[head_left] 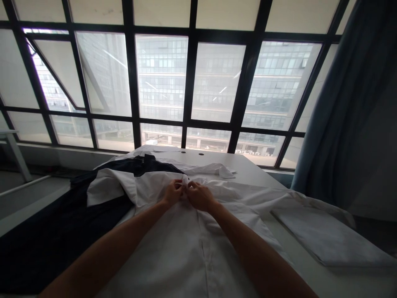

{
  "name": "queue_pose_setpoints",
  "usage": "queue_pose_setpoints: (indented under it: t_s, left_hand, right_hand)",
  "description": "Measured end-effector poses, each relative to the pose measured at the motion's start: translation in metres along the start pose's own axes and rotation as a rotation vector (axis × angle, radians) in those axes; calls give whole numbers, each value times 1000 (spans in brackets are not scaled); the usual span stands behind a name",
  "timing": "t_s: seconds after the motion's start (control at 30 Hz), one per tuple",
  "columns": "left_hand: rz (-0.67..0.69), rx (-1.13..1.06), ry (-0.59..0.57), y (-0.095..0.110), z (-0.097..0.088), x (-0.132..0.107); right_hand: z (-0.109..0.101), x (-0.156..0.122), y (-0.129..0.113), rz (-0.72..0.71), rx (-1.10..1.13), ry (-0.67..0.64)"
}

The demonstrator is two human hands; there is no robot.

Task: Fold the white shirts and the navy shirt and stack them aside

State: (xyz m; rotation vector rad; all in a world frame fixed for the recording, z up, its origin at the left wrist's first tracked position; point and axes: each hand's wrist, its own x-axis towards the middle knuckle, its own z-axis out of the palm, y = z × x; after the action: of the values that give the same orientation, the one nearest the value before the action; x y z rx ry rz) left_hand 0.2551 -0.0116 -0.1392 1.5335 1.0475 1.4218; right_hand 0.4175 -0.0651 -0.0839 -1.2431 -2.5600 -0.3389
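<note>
Shirt: white cotton shirt point(167, 256), spread across the table at lower centre, its placket point(203, 256) running up the frame.
Hands: left hand point(173, 192) and right hand point(201, 196) together at centre, pinching the shirt's upper front — exactly what they grip is too small to tell.
Handling: light, soft, limp; the placket looks the firmest hold.
Nearby: dark navy garment point(58, 244) at left; folded white cloth point(328, 238) at right; white table point(248, 174) beneath.

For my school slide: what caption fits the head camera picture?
Left hand and right hand pinch the placket of a white shirt lying on a white table below tall windows.
</note>
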Motion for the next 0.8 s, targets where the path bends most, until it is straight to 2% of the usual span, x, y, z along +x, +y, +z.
queue_pose_setpoints:
  t_s: [0.1, 0.17, 0.3, 0.43, 0.53, 0.63, 0.8]
  left_hand:
    - [36, 9, -25, 2, 2, -1]
    - [112, 49, -54, 5, 5, -4]
    - [306, 201, -127, 11, 8, -12]
    - [411, 318, -224, 18, 7, -20]
    - [498, 373, -242, 21, 8, -24]
    - [546, 431, -167, 20, 9, -24]
    - [485, 513, 41, 8, 2, -14]
  right_hand:
    - [0, 2, 14, 83, 28, 150]
    - [2, 2, 24, 139, 75, 202]
    - [9, 0, 41, 247, 110, 180]
    - [16, -5, 57, 480, 119, 134]
    - [19, -9, 70, 534, 147, 123]
    - [22, -11, 83, 476, 214, 139]
    - [22, -9, 99, 446, 413, 273]
